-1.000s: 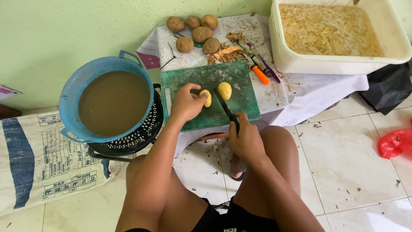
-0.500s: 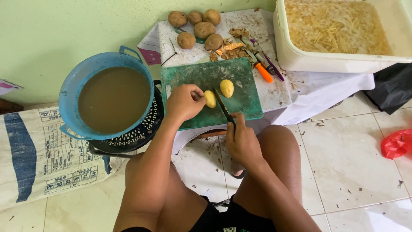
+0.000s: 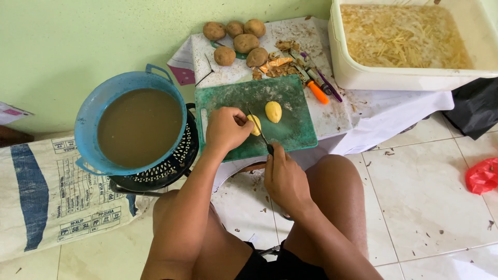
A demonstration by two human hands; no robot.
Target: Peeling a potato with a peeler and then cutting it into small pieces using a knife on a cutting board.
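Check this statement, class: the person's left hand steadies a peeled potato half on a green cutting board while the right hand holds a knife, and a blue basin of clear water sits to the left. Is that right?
Not quite. In the head view, the blue basin holds murky brown water, not clear. The rest stands: the left hand steadies the peeled potato half on the green cutting board, and the right hand holds the knife.

My left hand (image 3: 225,129) pins a peeled potato (image 3: 254,124) on the green cutting board (image 3: 288,98); my right hand (image 3: 284,179) grips the knife (image 3: 259,134), blade against it.
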